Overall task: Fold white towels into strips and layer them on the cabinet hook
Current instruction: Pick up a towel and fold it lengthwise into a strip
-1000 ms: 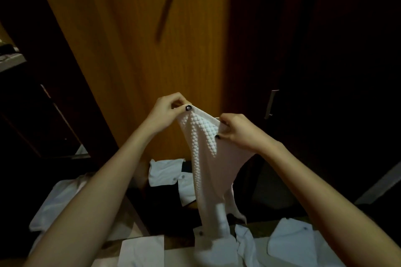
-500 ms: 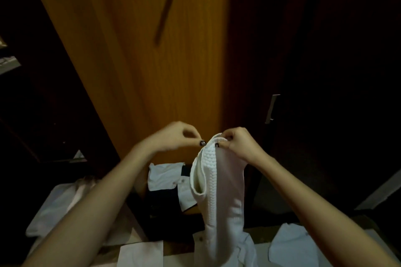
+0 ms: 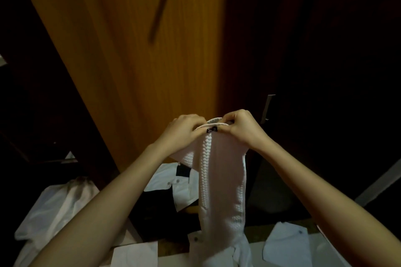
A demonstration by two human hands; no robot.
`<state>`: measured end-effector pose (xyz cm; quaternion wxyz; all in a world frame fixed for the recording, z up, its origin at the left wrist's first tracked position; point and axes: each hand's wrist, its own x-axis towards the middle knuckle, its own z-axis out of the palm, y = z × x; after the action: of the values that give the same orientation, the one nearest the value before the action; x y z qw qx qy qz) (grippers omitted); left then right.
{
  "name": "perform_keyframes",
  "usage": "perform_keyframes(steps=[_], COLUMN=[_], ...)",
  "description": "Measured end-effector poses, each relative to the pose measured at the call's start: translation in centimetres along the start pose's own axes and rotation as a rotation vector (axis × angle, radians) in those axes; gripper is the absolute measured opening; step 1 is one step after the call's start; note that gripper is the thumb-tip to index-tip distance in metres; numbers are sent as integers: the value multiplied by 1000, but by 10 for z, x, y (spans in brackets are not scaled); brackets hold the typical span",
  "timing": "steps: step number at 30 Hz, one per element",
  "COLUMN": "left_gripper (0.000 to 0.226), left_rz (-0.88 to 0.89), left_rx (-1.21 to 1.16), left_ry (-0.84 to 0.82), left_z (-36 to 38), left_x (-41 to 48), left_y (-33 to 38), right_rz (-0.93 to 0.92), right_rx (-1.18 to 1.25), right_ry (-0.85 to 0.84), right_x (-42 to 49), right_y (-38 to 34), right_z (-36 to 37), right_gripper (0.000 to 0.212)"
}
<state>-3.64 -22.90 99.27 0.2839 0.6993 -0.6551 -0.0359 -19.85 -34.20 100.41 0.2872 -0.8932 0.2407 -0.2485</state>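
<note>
Left hand [image 3: 184, 130] and right hand [image 3: 243, 128] both pinch towel [image 3: 223, 180] at top edge, thumbs meeting. Strip hangs straight down, long axis vertical, before door [image 3: 152, 60]. I judge next move goes upward.

She has the white towel [image 3: 223, 180] up in front of the wooden cabinet door [image 3: 152, 60], folded lengthwise into a long strip that hangs straight down. Her left hand [image 3: 184, 130] and right hand [image 3: 243, 128] sit close together at its top edge, each pinching the cloth, the dark-nailed thumbs touching in the middle. The towel's bumpy weave faces her. High on the door a dark strap [image 3: 161, 4] hangs at a slant. To the right, on a much darker panel, there's a metal handle [image 3: 268, 107]. Below the arms lie several white buttoned cloths [image 3: 286, 243], and the towel's lower end reaches down among them.
</note>
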Motion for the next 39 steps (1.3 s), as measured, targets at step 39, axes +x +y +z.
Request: perform_keyframes(steps=[39], left_gripper=[39], left_rz=[-288], left_rx=[-323], left_ry=[-264], left_z=[-44], left_x=[-28], left_y=[-17], right_rz=[-15], right_rx=[159], right_ry=[-230], right_x=[-15], right_y=[-18], right_z=[-18], right_gripper=[11])
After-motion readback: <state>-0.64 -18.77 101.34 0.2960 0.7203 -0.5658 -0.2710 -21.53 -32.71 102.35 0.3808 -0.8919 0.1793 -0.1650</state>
